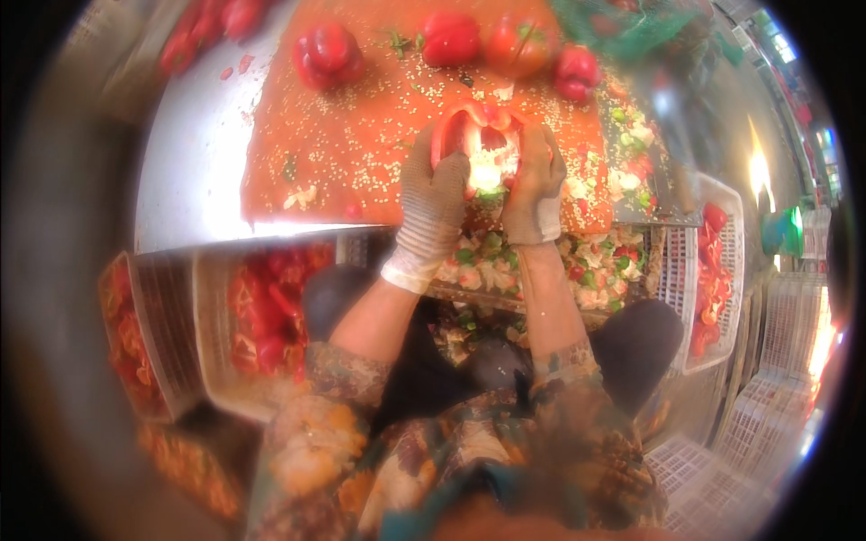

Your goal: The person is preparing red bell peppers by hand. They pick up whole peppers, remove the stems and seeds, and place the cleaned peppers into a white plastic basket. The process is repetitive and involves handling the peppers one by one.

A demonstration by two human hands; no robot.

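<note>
A cut-open red bell pepper (pixel 492 135) is held between both gloved hands over the front part of an orange-red board, its pale core and inner ribs showing. My left hand (pixel 436 176) grips its left side, the thumb at the opening. My right hand (pixel 536 179) grips its right side. Behind them on the board (pixel 325 149) lie a whole red bell pepper (pixel 329 56), another red pepper (pixel 450 39), an orange-red one (pixel 521 44) and a smaller red one (pixel 577 72). Pale seeds are scattered over the board. Whether a tool is in either hand cannot be seen.
Below the board's edge, cores and green stem pieces (pixel 480 267) lie heaped. A white crate of red pepper pieces (pixel 203 338) stands at left, another crate (pixel 734 270) at right. Green netting (pixel 622 34) lies at the back right. Empty-looking crates (pixel 751 419) stand at lower right.
</note>
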